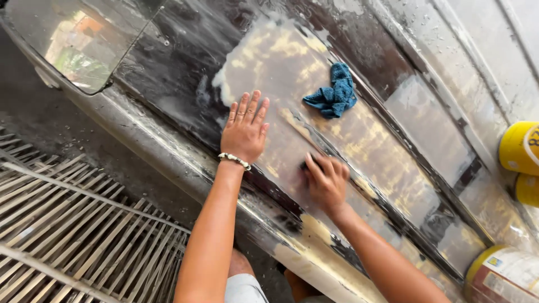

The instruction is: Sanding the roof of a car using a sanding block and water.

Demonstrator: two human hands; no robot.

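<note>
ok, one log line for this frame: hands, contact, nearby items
left hand: flat on wet panel | right hand: pressing dark sanding pad on panel | blue rag: lying apart | yellow cans: right edge

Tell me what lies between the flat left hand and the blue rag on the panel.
In the head view, nothing lies between the left hand and the blue rag: only bare, wet, sanded panel with yellowish patches.

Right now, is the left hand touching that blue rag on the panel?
Apart. The head view shows the left hand lying flat on the wet panel, with a stretch of bare sanded surface between its fingertips and the crumpled blue rag.
</note>
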